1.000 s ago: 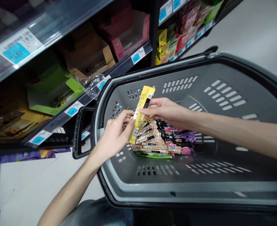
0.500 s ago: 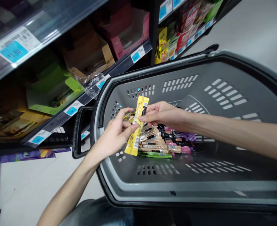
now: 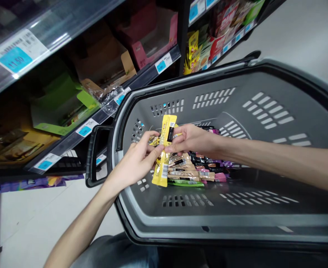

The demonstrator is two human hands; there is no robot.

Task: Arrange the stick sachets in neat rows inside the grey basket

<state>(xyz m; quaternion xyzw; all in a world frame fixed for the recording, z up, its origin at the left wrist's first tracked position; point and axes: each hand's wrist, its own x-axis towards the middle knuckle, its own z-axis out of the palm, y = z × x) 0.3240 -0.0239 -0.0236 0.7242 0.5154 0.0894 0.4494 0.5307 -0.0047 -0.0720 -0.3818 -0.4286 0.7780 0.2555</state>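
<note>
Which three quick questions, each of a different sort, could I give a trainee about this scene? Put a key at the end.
1. True or false: the left hand and the right hand both touch the yellow packet.
2. What is piled in the grey basket?
A. cans
B. slim packets
C. apples
3. Fill in: the large price tag at upper left shows its number on a ____ background.

Key: 1 true; 2 B; 3 blue.
</note>
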